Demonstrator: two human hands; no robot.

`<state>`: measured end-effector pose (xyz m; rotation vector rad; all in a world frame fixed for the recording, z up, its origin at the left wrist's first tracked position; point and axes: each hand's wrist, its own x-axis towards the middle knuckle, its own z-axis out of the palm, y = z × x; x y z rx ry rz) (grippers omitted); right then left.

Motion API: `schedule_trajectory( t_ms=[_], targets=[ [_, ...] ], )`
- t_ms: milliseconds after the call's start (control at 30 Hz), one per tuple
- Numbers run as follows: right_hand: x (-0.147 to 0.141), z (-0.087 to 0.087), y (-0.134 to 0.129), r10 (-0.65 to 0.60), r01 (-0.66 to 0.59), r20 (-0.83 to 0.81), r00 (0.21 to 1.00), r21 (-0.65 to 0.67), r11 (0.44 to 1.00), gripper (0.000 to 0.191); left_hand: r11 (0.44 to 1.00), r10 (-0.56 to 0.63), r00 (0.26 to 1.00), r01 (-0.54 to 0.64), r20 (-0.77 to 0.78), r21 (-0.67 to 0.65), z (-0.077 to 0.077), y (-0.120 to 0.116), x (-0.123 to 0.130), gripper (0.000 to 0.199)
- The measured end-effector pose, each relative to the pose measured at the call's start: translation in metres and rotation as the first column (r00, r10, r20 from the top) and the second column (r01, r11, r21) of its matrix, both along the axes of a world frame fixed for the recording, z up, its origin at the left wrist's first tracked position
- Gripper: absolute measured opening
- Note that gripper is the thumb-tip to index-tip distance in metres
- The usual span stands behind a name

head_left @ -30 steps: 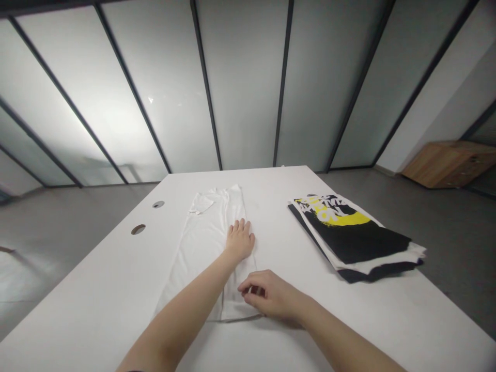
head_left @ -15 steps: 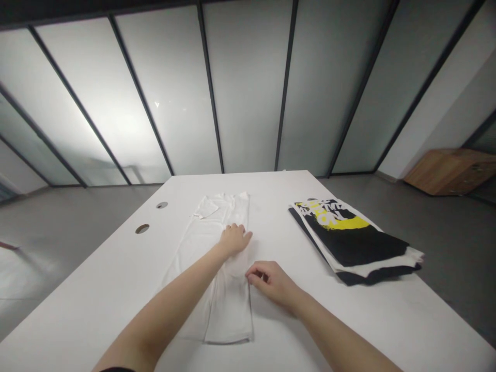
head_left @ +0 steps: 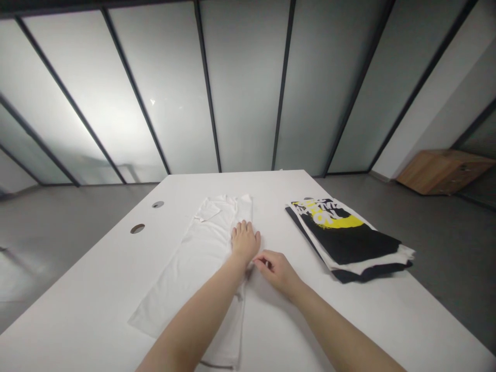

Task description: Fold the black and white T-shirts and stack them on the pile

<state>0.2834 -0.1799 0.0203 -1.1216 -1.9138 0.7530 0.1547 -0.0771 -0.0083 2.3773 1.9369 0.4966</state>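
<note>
A white T-shirt (head_left: 197, 253) lies long and narrow on the white table (head_left: 96, 294), with its collar end far from me. A small flap of cloth shows near that end. My left hand (head_left: 244, 241) rests flat on the shirt's right side, fingers apart and holding nothing. My right hand (head_left: 276, 271) sits just right of it, fingers curled at the shirt's right edge. I cannot tell whether they pinch cloth. My left forearm hides the shirt's middle. A wide corner of the shirt spreads out to the lower left.
A folded stack of black shirts with yellow and white print (head_left: 349, 243) lies on the table to my right. Two round holes (head_left: 137, 228) pierce the table's left side. Grey floor surrounds the table, with a wooden cabinet (head_left: 442, 171) at far right.
The shirt's near part now spreads wider to the lower left and reaches closer to me. My left hand has shifted slightly right, and my right hand has moved up toward the shirt's edge.
</note>
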Motion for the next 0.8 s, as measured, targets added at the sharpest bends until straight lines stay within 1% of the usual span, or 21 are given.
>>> schedule_trajectory(
  t_ms=[100, 233, 333, 433, 533, 600, 633, 667, 733, 800],
  targets=[
    [0.002, -0.002, 0.002, -0.056, 0.058, -0.042, 0.998, 0.065, 0.996, 0.024, 0.998, -0.043, 0.999, 0.042, -0.021, -0.037, 0.001, -0.03, 0.002, 0.054],
    [0.006, -0.008, 0.005, -0.127, 0.141, -0.113, 0.985, 0.127, 0.982, 0.028, 0.986, -0.155, 0.987, 0.152, -0.042, -0.076, 0.001, -0.07, -0.004, 0.063],
    [0.005, -0.014, 0.006, -0.156, 0.178, -0.159, 0.975, 0.139, 0.974, 0.03, 0.968, -0.227, 0.972, 0.218, -0.062, -0.126, 0.002, -0.091, -0.012, 0.065],
    [-0.001, -0.022, 0.011, -0.144, 0.161, -0.132, 0.981, 0.13, 0.978, 0.03, 0.954, -0.273, 0.959, 0.26, -0.074, -0.148, 0.0, -0.107, -0.019, 0.068],
    [-0.008, -0.03, 0.023, -0.135, 0.135, -0.01, 0.991, 0.141, 0.981, 0.036, 0.962, -0.261, 0.962, 0.252, -0.081, -0.101, -0.005, -0.12, -0.025, 0.07],
    [-0.011, -0.034, 0.037, -0.142, 0.12, 0.139, 0.98, 0.154, 0.981, 0.041, 0.973, -0.229, 0.97, 0.224, -0.082, -0.063, -0.007, -0.128, -0.029, 0.068],
    [-0.011, -0.035, 0.045, -0.143, 0.109, 0.23, 0.963, 0.156, 0.982, 0.044, 0.975, -0.218, 0.973, 0.213, -0.082, -0.059, -0.007, -0.132, -0.031, 0.067],
    [-0.011, -0.036, 0.054, -0.143, 0.096, 0.327, 0.934, 0.154, 0.983, 0.046, 0.976, -0.214, 0.973, 0.208, -0.082, -0.068, -0.006, -0.135, -0.032, 0.066],
    [-0.01, -0.036, 0.073, -0.15, 0.095, 0.507, 0.849, 0.133, 0.987, 0.049, 0.971, -0.223, 0.971, 0.214, -0.082, -0.112, -0.003, -0.139, -0.035, 0.068],
    [-0.009, -0.033, 0.091, -0.171, 0.145, 0.636, 0.753, 0.094, 0.985, 0.059, 0.96, -0.24, 0.967, 0.225, -0.08, -0.165, 0.002, -0.142, -0.038, 0.072]
  ],
)
